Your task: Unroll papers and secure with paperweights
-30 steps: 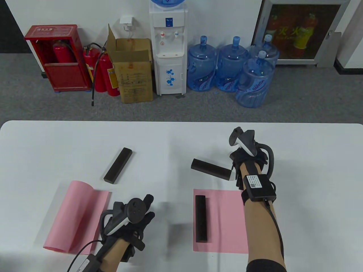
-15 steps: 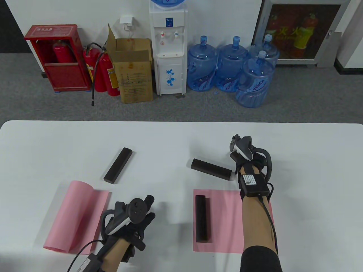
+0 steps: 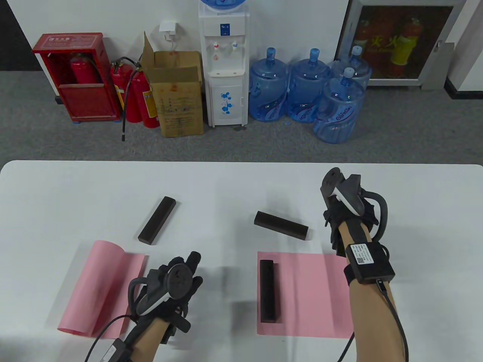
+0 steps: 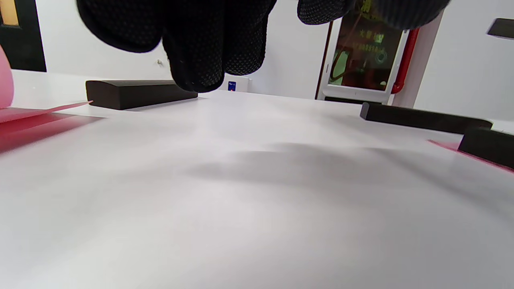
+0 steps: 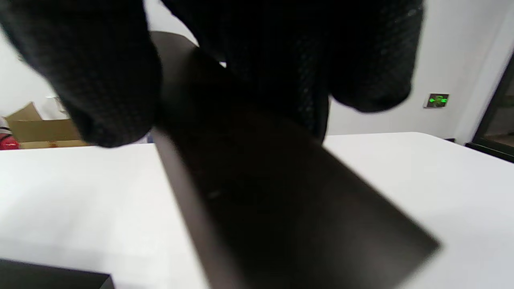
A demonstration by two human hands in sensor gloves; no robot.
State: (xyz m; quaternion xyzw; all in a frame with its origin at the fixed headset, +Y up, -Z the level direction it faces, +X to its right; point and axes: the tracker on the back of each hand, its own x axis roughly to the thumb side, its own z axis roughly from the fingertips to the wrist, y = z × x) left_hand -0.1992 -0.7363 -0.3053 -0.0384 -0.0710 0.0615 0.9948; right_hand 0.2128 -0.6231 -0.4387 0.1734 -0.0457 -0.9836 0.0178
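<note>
Probably an office or lab back room, grey carpet floor (image 3: 45, 143), white water dispenser (image 3: 225, 64) against the wall, spare blue water jugs (image 3: 302, 90), red fire extinguishers (image 3: 134, 94) beside a red cabinet (image 3: 75, 75), open cardboard box (image 3: 177, 94), white work table (image 3: 241, 181)

Bright, even overhead light falls on the glossy white table (image 3: 241, 181), with soft shadows beside the dark rectangular paperweight blocks (image 3: 281, 225). In the right wrist view, the black gloved fingers (image 5: 100, 80) loom dim and blurred.
</note>
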